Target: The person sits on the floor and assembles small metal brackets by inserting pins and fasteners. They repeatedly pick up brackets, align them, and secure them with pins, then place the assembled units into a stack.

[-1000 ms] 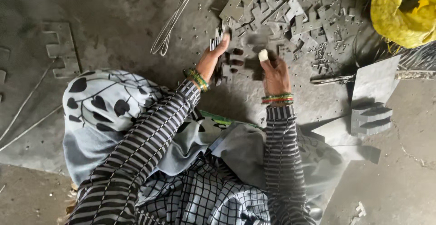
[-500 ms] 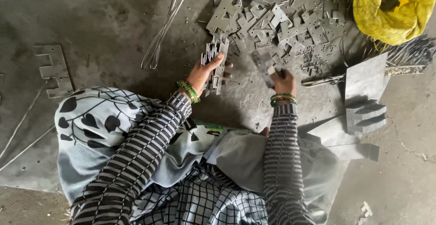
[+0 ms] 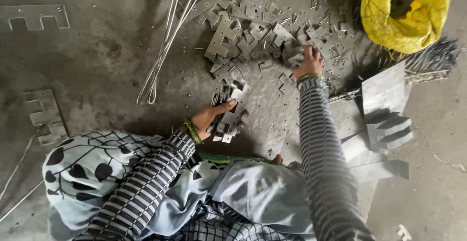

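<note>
My left hand [image 3: 210, 118] grips a stack of small flat notched metal plates [image 3: 228, 115], held just above the concrete floor in front of my knees. My right hand [image 3: 307, 62] is stretched forward into a scattered pile of similar grey metal pieces [image 3: 253, 27] and its fingers are curled over one piece at the pile's near edge. Both arms wear striped sleeves, with bangles at the wrists.
A yellow sack [image 3: 406, 12] stands at the far right. Larger cut metal sheets [image 3: 386, 109] lie stacked on the right. Bent wire rods [image 3: 163, 51] lie left of the pile. Notched plates [image 3: 46, 114] rest on the floor at the left.
My right hand has reached further forward into the pile. My left hand, with the stack of plates, has drawn back toward my knees.
</note>
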